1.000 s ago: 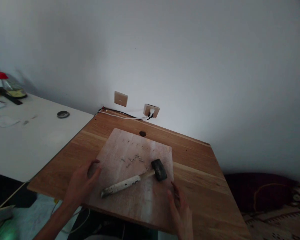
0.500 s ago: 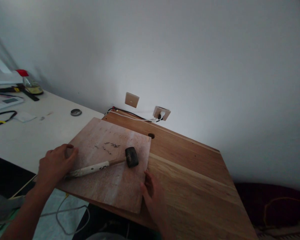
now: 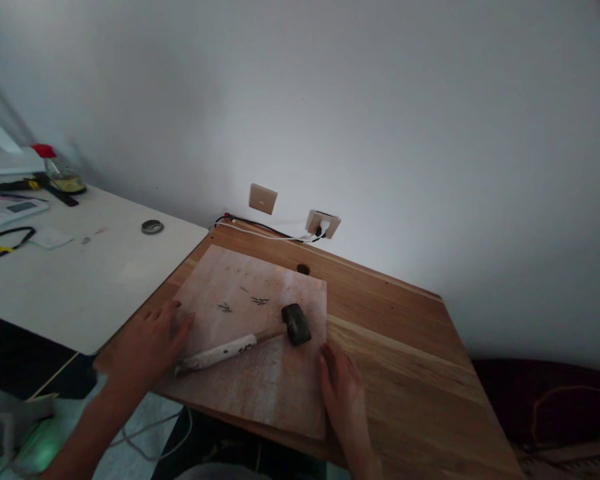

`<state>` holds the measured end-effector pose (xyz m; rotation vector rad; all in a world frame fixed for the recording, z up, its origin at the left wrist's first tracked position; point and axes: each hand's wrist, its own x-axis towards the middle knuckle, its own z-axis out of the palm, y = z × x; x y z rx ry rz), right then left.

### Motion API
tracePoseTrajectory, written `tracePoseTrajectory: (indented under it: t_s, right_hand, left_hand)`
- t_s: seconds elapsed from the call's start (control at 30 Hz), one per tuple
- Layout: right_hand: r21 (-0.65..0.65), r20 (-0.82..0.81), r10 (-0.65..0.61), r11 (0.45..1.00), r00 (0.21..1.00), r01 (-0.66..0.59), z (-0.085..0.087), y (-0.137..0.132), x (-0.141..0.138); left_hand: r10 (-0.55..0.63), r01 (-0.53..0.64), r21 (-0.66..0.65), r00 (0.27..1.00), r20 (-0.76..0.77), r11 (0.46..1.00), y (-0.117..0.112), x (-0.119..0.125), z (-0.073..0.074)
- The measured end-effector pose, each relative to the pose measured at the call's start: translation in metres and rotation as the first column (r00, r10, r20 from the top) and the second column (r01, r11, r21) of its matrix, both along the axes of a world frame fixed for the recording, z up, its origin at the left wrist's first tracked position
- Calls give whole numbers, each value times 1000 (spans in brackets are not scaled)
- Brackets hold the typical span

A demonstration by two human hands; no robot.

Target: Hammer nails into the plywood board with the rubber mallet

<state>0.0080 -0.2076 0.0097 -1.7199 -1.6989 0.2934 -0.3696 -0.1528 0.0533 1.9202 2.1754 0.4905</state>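
A flat wooden board [image 3: 265,393] lies on the brown wooden tabletop, between my two hands. My left hand [image 3: 153,340] grips its left edge, fingers curved with the thumb over the surface. At the opposite edge, my right hand [image 3: 341,383] holds on low down, its fingers bent against the side. Resting on the board is a mallet with a black head [image 3: 297,325] and a pale, partly white handle [image 3: 225,350], which points toward my left hand. Several small nails or screws [image 3: 260,301] lie loose above the handle. A row of small marks or holes runs near the far edge.
A white table [image 3: 100,267] adjoins on the left, bearing a tape roll [image 3: 153,227], a red-capped bottle [image 3: 63,173], a hammer-like tool [image 3: 55,189] and a black cable [image 3: 23,233]. Behind the wooden tabletop [image 3: 405,360] are a wall socket [image 3: 323,225] with plugged cords and a round hole [image 3: 303,269].
Both hands have shifted the board to the right and slightly nearer, off the white table's edge. The mallet has travelled with it, and the small nails or screws lie somewhat differently.
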Motion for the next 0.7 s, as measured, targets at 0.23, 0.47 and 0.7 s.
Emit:
tracePoseTrajectory:
  t_s: [0.23, 0.47, 0.7]
  right_hand:
    - [-50, 58, -268, 961, 962, 271, 3, -31, 93]
    - [32, 7, -445, 895, 896, 444, 4, -61, 94]
    - [-227, -183, -84, 973, 979, 41, 24, -39, 33]
  left_hand:
    - [-194, 201, -209, 980, 53, 957, -18, 69, 6]
    - [-420, 417, 52, 898, 129, 907, -6, 99, -16]
    - [-706, 705, 44, 708, 11, 708, 15, 158, -11]
